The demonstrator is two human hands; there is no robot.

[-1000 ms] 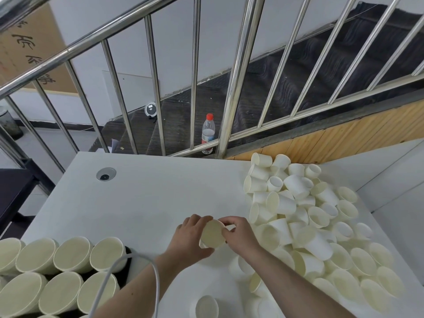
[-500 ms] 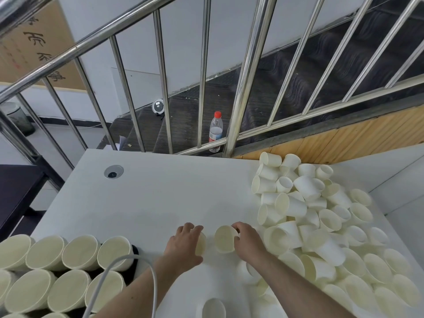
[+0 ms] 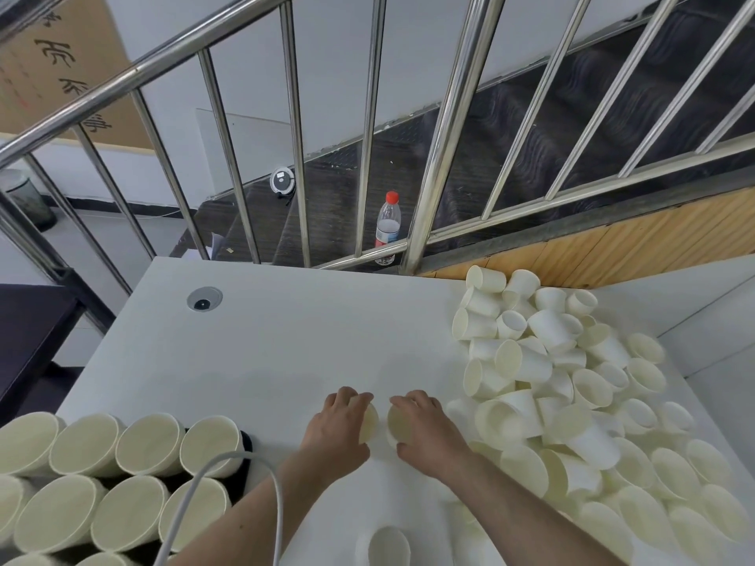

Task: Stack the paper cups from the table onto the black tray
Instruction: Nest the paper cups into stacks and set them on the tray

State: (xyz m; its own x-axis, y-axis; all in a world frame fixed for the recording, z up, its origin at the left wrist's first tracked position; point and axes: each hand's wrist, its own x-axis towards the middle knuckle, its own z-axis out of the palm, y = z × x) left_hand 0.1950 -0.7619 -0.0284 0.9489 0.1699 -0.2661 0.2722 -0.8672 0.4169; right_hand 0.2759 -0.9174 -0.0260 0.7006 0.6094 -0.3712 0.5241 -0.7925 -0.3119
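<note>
My left hand [image 3: 337,428] grips one white paper cup [image 3: 369,422], its mouth turned right. My right hand [image 3: 425,428] grips a second paper cup [image 3: 396,420], its mouth turned left. The two cups sit a small gap apart, low over the white table [image 3: 286,345]. A loose heap of paper cups [image 3: 572,386] covers the table's right side. At the lower left, several cup stacks [image 3: 102,475] lie on the black tray [image 3: 245,443], of which only a corner shows.
A lone cup [image 3: 388,547] stands near the table's front edge. A white cable [image 3: 241,475] arcs over my left forearm. A round grommet [image 3: 204,299] sits at the table's back left. Steel railing [image 3: 445,128] and a water bottle [image 3: 387,222] stand behind the table.
One second ago both hands held a single nested pair of cups. The hands have pulled it apart, each now holding its own cup, and have lowered slightly.
</note>
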